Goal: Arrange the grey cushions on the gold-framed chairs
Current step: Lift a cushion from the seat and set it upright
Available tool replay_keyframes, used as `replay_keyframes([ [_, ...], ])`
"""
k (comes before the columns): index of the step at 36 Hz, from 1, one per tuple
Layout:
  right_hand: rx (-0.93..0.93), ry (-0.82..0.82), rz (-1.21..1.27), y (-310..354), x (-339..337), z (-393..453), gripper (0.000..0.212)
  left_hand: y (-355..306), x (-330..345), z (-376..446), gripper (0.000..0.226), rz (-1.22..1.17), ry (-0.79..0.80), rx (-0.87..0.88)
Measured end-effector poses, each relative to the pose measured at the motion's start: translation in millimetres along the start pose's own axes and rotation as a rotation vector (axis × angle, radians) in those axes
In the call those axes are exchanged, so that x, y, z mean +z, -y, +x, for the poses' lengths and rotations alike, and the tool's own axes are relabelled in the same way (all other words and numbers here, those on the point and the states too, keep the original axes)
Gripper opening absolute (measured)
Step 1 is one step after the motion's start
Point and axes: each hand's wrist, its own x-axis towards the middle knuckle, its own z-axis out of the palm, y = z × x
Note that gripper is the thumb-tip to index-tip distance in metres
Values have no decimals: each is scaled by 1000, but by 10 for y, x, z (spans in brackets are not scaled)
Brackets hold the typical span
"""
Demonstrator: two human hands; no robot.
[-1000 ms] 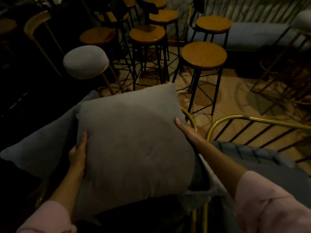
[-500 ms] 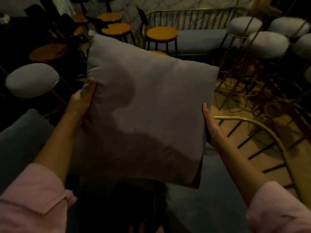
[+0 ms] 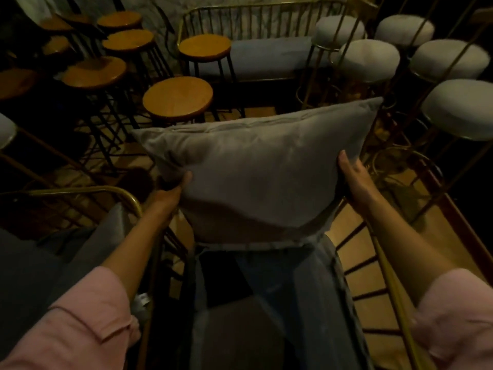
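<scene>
A square grey cushion (image 3: 256,172) hangs in the air in front of me, its top seam tipped away. My left hand (image 3: 170,190) grips its lower left side and my right hand (image 3: 353,172) presses its right edge. Under it stands a gold-framed chair (image 3: 392,284) with a blue-grey seat pad (image 3: 306,289); the cushion's lower edge is close above the pad, contact unclear. To the left stands another gold-framed chair (image 3: 125,194) holding a grey cushion (image 3: 106,241).
Several round wooden stools (image 3: 177,98) on black legs crowd the floor ahead and left. White padded stools (image 3: 369,60) on gold legs fill the right side. A gold-railed bench (image 3: 266,57) with a blue pad stands at the back wall.
The cushion has swung from the left chair over to the chair on the right and come lower, now flatter and tipped away. Both hands stayed on its sides; my view turned right.
</scene>
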Motion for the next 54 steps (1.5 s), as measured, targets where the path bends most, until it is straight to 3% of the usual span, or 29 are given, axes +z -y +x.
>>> replay_keyframes([
  [2,47,-5,11,-177,-136,87,93,78,166,9,68,-6,0,-25],
  [7,164,9,34,-809,-225,118,74,430,380,145,20,-70,69,-37],
  [9,236,-8,9,-1086,-215,83,83,616,436,214,28,-70,106,-75],
  [11,311,-32,21,-1345,-201,62,101,771,494,238,21,-30,149,-136],
  [18,450,-85,60,-1548,-1,89,86,1061,577,536,65,61,140,-301],
  [22,482,-135,79,-1531,9,109,89,970,592,379,51,63,130,-258],
  [25,555,-148,23,-1570,12,36,101,993,565,198,56,135,148,-216],
  [28,546,-137,-192,-1625,107,-104,78,1083,392,-20,62,296,115,-144],
  [31,502,-37,-426,-1665,338,-324,56,1188,96,-239,61,392,81,-87],
  [34,477,162,-560,-1690,670,-526,60,1272,-274,-345,53,385,7,-23],
  [40,446,602,-697,-1401,1559,-874,67,1416,-1195,-524,46,97,-206,-45],
  [46,355,709,-695,-1046,2626,-1175,75,1984,-2217,-607,45,73,-463,-185],
  [49,331,780,-730,-979,3157,-1289,88,2376,-2624,-656,50,7,-503,-311],
  [54,245,803,-852,-1088,3969,-1506,68,2989,-3195,-762,60,-55,-487,-520],
])
